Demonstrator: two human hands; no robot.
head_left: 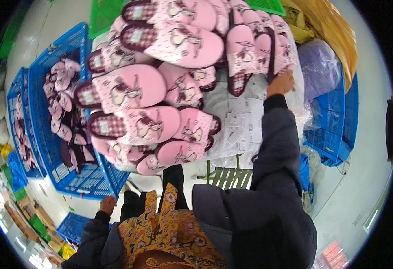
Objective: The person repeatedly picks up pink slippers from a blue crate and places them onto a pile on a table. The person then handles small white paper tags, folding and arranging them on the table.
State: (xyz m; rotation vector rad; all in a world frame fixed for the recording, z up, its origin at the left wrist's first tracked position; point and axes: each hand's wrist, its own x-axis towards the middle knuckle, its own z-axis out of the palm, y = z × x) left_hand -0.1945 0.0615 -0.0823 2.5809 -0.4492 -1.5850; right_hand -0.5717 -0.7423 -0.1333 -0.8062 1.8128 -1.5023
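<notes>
Pink slippers (137, 127) with dark red checked insides and a printed figure lie heaped over the left and middle of the white-covered table (219, 145). On the right, more slippers (240, 51) stand in a row, toes and soles overlapping. My right hand (281, 84), arm stretched forward, is closed on the near end of the rightmost slipper (284, 58) in that row. My left hand (108, 205) hangs low, close to the bottom corner of a blue crate; its fingers are too small to make out. Paper sheets with printed labels (239, 130) lie between the slipper piles.
Large blue crates (55, 172) holding more pink slippers stand on the left. Green crates (102, 18) are at the table's far side. Purple wrapped goods (317, 67) and another blue crate (331, 132) are on the right. A slatted stool (228, 177) stands below the table edge.
</notes>
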